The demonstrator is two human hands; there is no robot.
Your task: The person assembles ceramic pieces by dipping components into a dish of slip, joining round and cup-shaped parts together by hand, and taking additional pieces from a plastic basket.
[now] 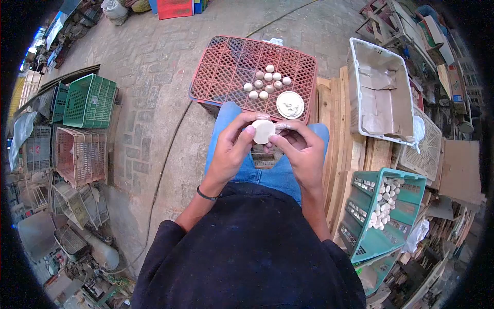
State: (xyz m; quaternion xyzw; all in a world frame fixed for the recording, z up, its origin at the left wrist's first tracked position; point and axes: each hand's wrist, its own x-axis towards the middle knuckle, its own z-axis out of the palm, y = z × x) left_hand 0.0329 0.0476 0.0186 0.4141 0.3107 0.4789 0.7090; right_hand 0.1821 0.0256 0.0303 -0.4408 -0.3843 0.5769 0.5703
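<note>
My left hand (pixel 234 149) and my right hand (pixel 301 149) hold a pale round disc (pixel 263 132) between them, above my lap. The thumbs and fingertips of both hands press on its edges. Just beyond my hands is a red plastic crate (pixel 221 69) with a lattice surface. Several small round pale pieces (pixel 268 76) sit on it in a loose cluster. Near its front right corner lies a round white lid or dish (pixel 290 105) with dark marks in its middle.
A green crate (pixel 360 242) with many white pieces (pixel 382 208) stands at the right, below a white crate (pixel 381 92). Wooden planks (pixel 334 154) run beside me. Green (pixel 90 100) and pink (pixel 80 157) crates are at the left. A cable (pixel 164 165) crosses the floor.
</note>
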